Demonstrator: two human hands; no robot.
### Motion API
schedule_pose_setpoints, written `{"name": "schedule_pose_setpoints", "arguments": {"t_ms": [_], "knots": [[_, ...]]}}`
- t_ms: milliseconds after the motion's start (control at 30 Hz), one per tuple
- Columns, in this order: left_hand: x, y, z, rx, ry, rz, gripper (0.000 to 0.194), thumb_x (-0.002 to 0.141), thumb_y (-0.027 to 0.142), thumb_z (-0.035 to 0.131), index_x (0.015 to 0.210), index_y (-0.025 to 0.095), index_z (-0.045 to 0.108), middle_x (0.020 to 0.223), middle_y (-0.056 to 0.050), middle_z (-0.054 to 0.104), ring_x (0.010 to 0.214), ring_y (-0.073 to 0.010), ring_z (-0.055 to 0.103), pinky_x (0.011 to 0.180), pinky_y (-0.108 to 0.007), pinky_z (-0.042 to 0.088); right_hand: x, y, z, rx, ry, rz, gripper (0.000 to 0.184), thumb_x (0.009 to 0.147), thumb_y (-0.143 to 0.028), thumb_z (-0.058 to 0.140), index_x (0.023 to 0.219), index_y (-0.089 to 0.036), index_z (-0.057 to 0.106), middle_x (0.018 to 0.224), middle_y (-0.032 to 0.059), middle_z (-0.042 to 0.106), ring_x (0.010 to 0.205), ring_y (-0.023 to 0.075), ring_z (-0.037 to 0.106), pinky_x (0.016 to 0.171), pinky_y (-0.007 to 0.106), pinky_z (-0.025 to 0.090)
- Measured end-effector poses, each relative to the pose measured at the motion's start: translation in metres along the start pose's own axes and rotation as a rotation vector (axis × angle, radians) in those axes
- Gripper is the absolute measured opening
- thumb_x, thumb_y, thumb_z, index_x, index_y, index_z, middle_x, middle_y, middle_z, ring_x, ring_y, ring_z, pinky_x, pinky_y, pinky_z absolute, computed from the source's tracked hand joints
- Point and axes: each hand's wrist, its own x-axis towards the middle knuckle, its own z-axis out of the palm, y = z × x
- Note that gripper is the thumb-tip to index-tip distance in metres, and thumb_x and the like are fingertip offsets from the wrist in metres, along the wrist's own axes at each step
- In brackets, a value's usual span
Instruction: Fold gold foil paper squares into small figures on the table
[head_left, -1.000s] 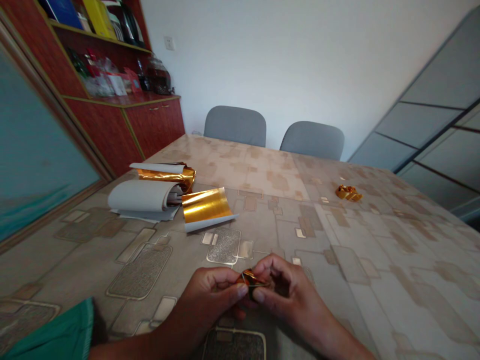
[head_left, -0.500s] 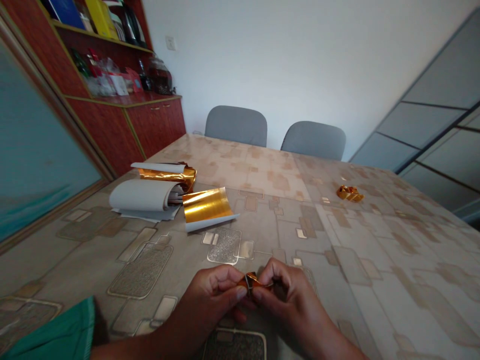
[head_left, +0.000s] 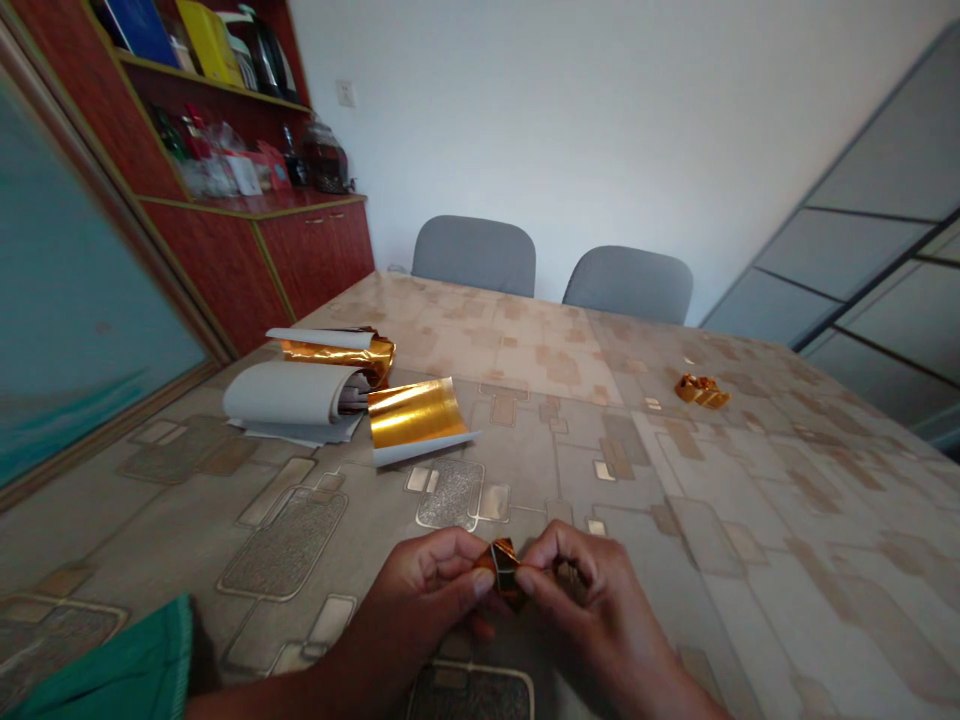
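Between my two hands is a small folded piece of gold foil paper [head_left: 506, 566], held just above the near part of the table. My left hand [head_left: 431, 590] pinches its left side between thumb and fingers. On the other side, my right hand [head_left: 581, 590] grips the right end, its thumb pressed against the forefinger. Dark shiny folds show in the gap between the thumbs; the rest of the piece is hidden by my fingers.
A curled gold sheet [head_left: 418, 415] lies beside a bent stack of pale-backed paper [head_left: 285, 392], with more gold foil [head_left: 334, 350] behind. A folded gold piece [head_left: 702, 391] sits at the right on the patterned table [head_left: 525, 340]. Two grey chairs [head_left: 474, 252] stand beyond.
My thumbs have moved slightly apart, and more of the folded gold paper shows between them. The whole view has shifted a little.
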Motion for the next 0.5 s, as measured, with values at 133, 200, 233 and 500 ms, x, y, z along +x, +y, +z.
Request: {"name": "schedule_pose_setpoints", "arguments": {"t_ms": [133,200,233,500], "knots": [[-0.002,0.002,0.001,0.014,0.01,-0.006,0.027,0.083,0.041,0.075,0.084,0.015,0.072,0.077,-0.004,0.073,0.068,-0.0163,0.067,0.061,-0.025,0.052,0.001,-0.005,-0.005,0.076,-0.093,-0.005,0.027,0.086,-0.045,0.068,0.078,-0.02,0.063,0.064,-0.0022,0.055,0.059,0.0136,0.047,0.055,0.026,0.034],[-0.003,0.005,0.002,0.025,0.034,-0.006,0.028,0.081,0.043,0.076,0.082,0.015,0.072,0.075,-0.003,0.072,0.064,-0.0156,0.066,0.06,-0.025,0.052,0.002,-0.008,-0.009,0.049,-0.108,-0.006,0.022,0.083,-0.042,0.072,0.083,-0.02,0.066,0.068,-0.0015,0.058,0.062,0.0144,0.049,0.057,0.027,0.036],[-0.003,0.006,0.002,0.029,0.05,-0.008,0.028,0.08,0.043,0.076,0.082,0.016,0.073,0.075,-0.003,0.073,0.064,-0.0157,0.066,0.06,-0.025,0.052,0.003,-0.009,-0.01,0.023,-0.11,-0.007,0.019,0.082,-0.039,0.072,0.083,-0.02,0.067,0.069,-0.0011,0.059,0.063,0.0148,0.05,0.058,0.027,0.036],[-0.004,0.009,0.004,0.064,0.092,0.003,0.025,0.079,0.043,0.076,0.08,0.017,0.075,0.076,-0.003,0.074,0.069,-0.0183,0.068,0.062,-0.026,0.054,0.0,-0.001,-0.007,-0.106,-0.045,-0.047,0.021,0.089,-0.032,0.063,0.071,-0.021,0.062,0.065,-0.0004,0.06,0.06,0.0148,0.052,0.057,0.027,0.038]]}}
